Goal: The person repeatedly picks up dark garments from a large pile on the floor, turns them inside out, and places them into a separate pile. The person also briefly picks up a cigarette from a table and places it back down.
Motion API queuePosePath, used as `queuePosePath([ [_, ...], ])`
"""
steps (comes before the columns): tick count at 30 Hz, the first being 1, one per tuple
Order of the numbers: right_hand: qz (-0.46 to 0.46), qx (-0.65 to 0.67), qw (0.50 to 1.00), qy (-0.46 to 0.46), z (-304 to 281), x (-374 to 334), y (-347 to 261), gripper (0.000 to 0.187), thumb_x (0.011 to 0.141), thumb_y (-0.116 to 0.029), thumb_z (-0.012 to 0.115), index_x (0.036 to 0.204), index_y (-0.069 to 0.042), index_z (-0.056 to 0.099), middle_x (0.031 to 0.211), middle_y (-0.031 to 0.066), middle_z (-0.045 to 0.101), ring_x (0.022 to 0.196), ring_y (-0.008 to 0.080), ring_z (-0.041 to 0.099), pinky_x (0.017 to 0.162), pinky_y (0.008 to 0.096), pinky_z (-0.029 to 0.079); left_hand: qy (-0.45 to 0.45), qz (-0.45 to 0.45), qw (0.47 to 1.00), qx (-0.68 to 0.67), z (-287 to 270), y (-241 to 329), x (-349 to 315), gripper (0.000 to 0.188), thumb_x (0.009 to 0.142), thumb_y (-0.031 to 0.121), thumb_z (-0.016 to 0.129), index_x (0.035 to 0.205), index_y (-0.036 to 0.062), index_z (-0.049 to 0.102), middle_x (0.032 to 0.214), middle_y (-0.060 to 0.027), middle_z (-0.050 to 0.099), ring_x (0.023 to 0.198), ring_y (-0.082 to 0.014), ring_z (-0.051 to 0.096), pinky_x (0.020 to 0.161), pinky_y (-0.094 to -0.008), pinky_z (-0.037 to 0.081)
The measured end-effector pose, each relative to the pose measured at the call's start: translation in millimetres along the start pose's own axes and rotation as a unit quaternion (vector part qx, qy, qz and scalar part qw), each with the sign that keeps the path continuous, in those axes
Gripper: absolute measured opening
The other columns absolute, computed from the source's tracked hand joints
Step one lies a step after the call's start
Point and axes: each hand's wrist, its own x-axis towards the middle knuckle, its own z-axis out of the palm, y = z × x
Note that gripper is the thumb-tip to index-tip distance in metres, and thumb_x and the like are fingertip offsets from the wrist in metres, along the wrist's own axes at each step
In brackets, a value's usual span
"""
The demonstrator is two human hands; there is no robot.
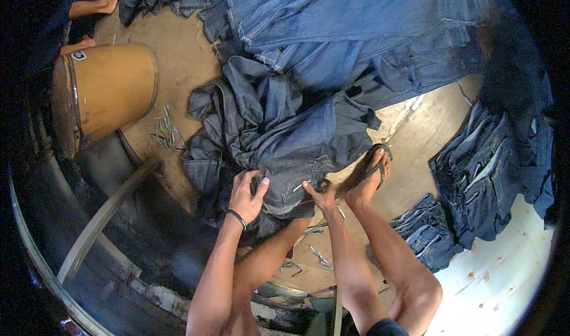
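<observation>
Two hands at the near edge of a dark denim piece

The denim piece (284, 168) lies bunched in front of the person, between the two legs, its upper part running into more crumpled cloth. The left hand (243, 195) is on its near left side, thumb spread away from the forefinger; whether the fingers pinch the cloth, I cannot tell. The right hand (322, 199) is at its near right corner, thumb laid by the stitching, the other fingers mostly out of sight, so their grip cannot be told either.

The step in hand looks like handling or straightening that stitched part. The next move seems to call for a firm hold on both sides, so the layers draw flat without dragging the folds behind.

Hard to make out: a small white sliver (298, 187) by the right thumb (a thread, a tag or a tool, too small to say). Where the piece ends and the crumpled cloth begins is lost among dark folds. The blue heap (356, 30) is cut off at the top, the folded stack (478, 173) fades into shadow, and the other person's foot (110, 1) shows only partly.
</observation>
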Motion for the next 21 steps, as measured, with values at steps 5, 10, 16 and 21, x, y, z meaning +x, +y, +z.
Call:
queuePosePath([
  [5, 0.22, 0.245, 0.938, -0.106, 2, -16, 8, 0.072, 0.074, -0.031, 0.088, 0.128, -0.001, 0.051, 0.11, 0.0088, 0.064, 0.101, 0.0215, 0.062, 0.089, 0.0342, 0.052, -0.006, -0.025, 1.0, -0.006, -15, 1, 18, 0.039, 0.096, 0.037, 0.063, 0.115, 0.0031, 0.065, 0.114, -0.0183, 0.062, 0.108, -0.0319, 0.059, 0.096, -0.0396, 0.046],
  [10, 0.307, 0.327, 0.872, -0.199, -32, -13, -50, 0.069, 0.082, -0.037, 0.079, 0.133, 0.001, 0.052, 0.12, 0.0123, 0.065, 0.106, 0.0248, 0.064, 0.088, 0.0364, 0.054, 0.002, -0.011, 1.0, -0.006, -14, 0, 6, 0.048, 0.09, 0.03, 0.067, 0.129, 0.0058, 0.053, 0.13, -0.0247, 0.051, 0.122, -0.0401, 0.05, 0.105, -0.0444, 0.041],
  [16, 0.197, 0.266, 0.937, -0.108, -50, -98, -132, 0.044, 0.084, -0.024, 0.075, 0.118, 0.002, 0.064, 0.114, 0.0119, 0.067, 0.099, 0.0243, 0.065, 0.086, 0.038, 0.053, 0.004, 0.015, 0.998, -0.055, 0, 18, -55, 0.077, 0.086, 0.012, 0.062, 0.155, 0.0202, 0.027, 0.154, -0.0302, 0.027, 0.141, -0.0454, 0.031, 0.116, -0.046, 0.03],
  [21, 0.231, 0.385, 0.894, 0.011, -101, -184, -244, 0.048, 0.08, -0.018, 0.078, 0.124, -0.007, 0.062, 0.108, 0.0056, 0.066, 0.094, 0.022, 0.064, 0.075, 0.037, 0.056, 0.025, 0.014, 0.983, -0.184, -50, 49, -140, 0.058, 0.099, 0.021, 0.054, 0.15, 0.0039, 0.033, 0.147, -0.0288, 0.039, 0.137, -0.0404, 0.039, 0.115, -0.0427, 0.032],
])
